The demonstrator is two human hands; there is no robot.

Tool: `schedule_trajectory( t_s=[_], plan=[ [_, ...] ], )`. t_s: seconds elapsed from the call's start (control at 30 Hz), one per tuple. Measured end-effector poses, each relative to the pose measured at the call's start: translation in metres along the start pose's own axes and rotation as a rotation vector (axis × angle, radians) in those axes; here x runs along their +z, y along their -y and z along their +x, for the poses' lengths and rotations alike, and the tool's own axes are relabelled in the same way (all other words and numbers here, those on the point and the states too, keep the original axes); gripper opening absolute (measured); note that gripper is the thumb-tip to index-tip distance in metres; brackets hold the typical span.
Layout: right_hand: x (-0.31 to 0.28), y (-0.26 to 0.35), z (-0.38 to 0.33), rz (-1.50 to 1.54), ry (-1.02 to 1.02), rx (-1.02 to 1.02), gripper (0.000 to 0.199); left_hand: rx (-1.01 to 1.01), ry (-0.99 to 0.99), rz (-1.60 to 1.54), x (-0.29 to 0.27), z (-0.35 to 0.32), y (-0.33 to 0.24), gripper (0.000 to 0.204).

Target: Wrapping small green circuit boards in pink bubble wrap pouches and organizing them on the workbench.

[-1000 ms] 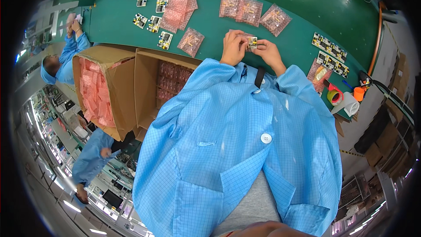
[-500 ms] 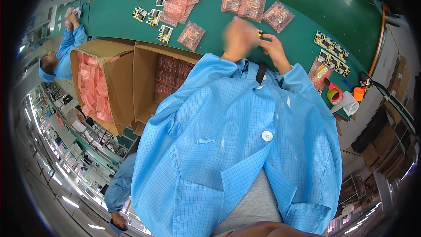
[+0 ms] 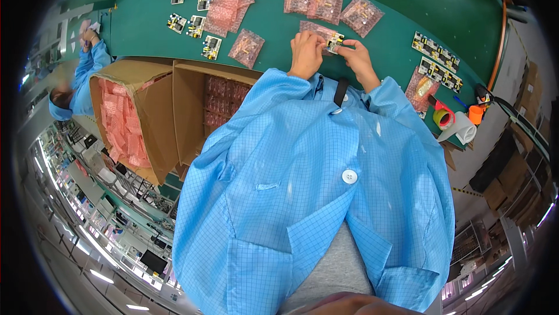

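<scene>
Over the green table, my right hand [image 3: 359, 62] pinches the edge of a small circuit board [image 3: 333, 41] with yellow and black parts. My left hand [image 3: 307, 54] is closed on a pink bubble-wrap bag [image 3: 314, 27], close against the board's left end. How far the board sits inside the bag is hidden by my fingers. Just beyond lie several bagged boards, the nearest being a bubble-wrapped board [image 3: 362, 14]. Another bagged board [image 3: 247, 48] rests to the left of my left hand.
Left are loose circuit boards [image 3: 211, 47] and stacked flat bubble bags [image 3: 224, 1]. A carton [image 3: 152, 134] of pink bags and a divided carton [image 3: 189, 105] stand at the near left edge. Right are board strips [image 3: 441, 75] and a tape roll [image 3: 443, 118]. A co-worker [image 3: 87, 76] sits far left.
The circuit board now shows between my hands, with my right hand slightly left of before. The view has shifted a little. A second person at lower left has gone out of view.
</scene>
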State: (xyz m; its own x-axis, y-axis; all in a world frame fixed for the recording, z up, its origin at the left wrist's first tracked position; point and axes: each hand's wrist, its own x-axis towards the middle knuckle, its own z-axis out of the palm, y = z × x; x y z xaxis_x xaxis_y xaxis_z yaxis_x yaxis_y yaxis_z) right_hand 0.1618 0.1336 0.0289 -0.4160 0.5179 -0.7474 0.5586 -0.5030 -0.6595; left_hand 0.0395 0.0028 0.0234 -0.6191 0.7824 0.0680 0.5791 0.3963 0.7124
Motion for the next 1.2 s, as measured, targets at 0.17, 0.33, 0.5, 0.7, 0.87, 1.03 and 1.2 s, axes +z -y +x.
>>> schedule_trajectory(
  t_s=[0.17,0.33,0.5,0.7,0.87,1.03,1.2],
  plan=[
    [0.002,-0.007,0.004,0.018,0.084,-0.111,0.039,0.004,0.039,0.033,0.004,0.001,0.001,0.006],
    [-0.002,-0.018,0.018,-0.011,0.183,-0.160,0.033,0.023,0.051,0.033,0.006,0.005,-0.003,0.006],
    [0.001,-0.007,0.008,-0.013,0.234,-0.179,0.031,0.094,0.019,-0.017,0.001,0.003,0.000,0.007],
    [0.006,0.005,-0.010,-0.029,0.120,-0.079,0.032,0.101,0.006,-0.051,-0.002,-0.001,-0.007,0.006],
    [0.008,-0.003,-0.006,0.048,0.115,-0.111,0.033,0.117,-0.055,-0.040,-0.005,-0.003,-0.010,0.005],
    [0.007,-0.010,-0.008,0.226,0.228,-0.161,0.030,0.032,-0.115,0.022,-0.021,-0.010,-0.018,0.003],
    [0.006,-0.010,-0.012,0.221,0.309,-0.166,0.026,0.049,-0.076,-0.028,-0.037,-0.017,-0.023,0.002]
  ],
)
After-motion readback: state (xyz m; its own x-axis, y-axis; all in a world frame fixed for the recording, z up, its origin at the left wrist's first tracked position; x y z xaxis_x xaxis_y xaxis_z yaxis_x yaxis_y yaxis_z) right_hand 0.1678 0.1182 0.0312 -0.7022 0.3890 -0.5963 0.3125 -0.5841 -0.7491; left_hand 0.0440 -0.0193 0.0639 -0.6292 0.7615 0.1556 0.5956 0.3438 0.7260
